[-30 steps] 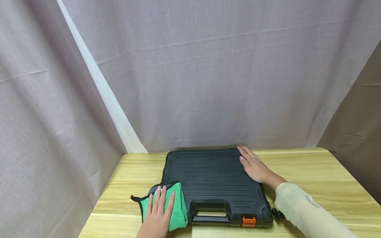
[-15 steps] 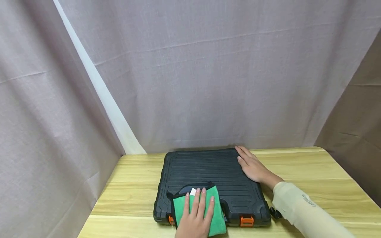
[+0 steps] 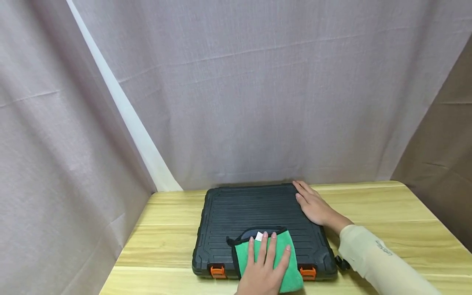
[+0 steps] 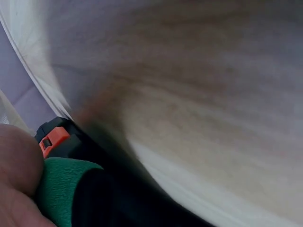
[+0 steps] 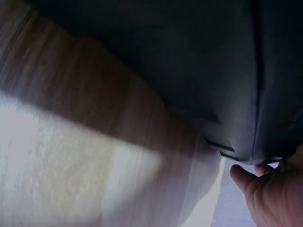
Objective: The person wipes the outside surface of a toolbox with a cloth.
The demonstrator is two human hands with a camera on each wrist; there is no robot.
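A flat black plastic tool case (image 3: 254,209) with orange latches (image 3: 218,271) lies on the wooden table (image 3: 387,213). My left hand (image 3: 266,266) presses flat on a green cloth (image 3: 287,262) over the case's front middle, covering its handle. My right hand (image 3: 313,205) rests with straight fingers on the case's far right corner. In the left wrist view the green cloth (image 4: 59,189), an orange latch (image 4: 53,138) and the case edge show under my hand. The right wrist view shows the case (image 5: 199,71) from close up, with my fingers (image 5: 265,194) at its corner.
Grey curtains (image 3: 239,94) close off the back and left side of the table, with a white strip (image 3: 121,110) running down at the left. Bare tabletop lies to the left and right of the case.
My left hand has slid the green cloth rightwards, from the case's front left corner to its front middle. The right hand has stayed where it was.
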